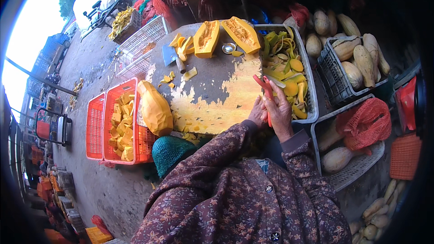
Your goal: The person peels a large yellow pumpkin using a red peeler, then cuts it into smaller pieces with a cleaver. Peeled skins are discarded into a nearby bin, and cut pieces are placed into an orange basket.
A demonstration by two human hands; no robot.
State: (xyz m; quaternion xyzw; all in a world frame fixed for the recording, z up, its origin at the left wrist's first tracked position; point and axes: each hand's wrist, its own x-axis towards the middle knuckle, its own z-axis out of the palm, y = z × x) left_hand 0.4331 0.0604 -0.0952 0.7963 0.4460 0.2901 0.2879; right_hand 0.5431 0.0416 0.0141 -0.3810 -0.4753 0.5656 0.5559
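Observation:
My right hand (280, 110) holds a red-handled peeler (267, 89), its head pointing away from me. Against it, curled near the peeler's handle, is my left hand (257, 111); whether its fingers grip anything is hidden. Both hands are over the right edge of a worn board (210, 115). Two halved pumpkins (207, 39) with seed pulp inside lie at the board's far side, a metal spoon (229, 48) between them. A cleaver (171, 55) rests to their left beside peeled strips (184, 47). On the near left corner sits a whole peeled pumpkin (154, 108).
A grey crate (314, 108) of peelings adjoins the board's right side. Red crates (136, 142) with pumpkin chunks (122, 122) stand left. Unpeeled pumpkins (366, 64) fill a crate at right; another crate (359, 173) holds a red mesh bag (366, 122). White crates (145, 39) stand behind left.

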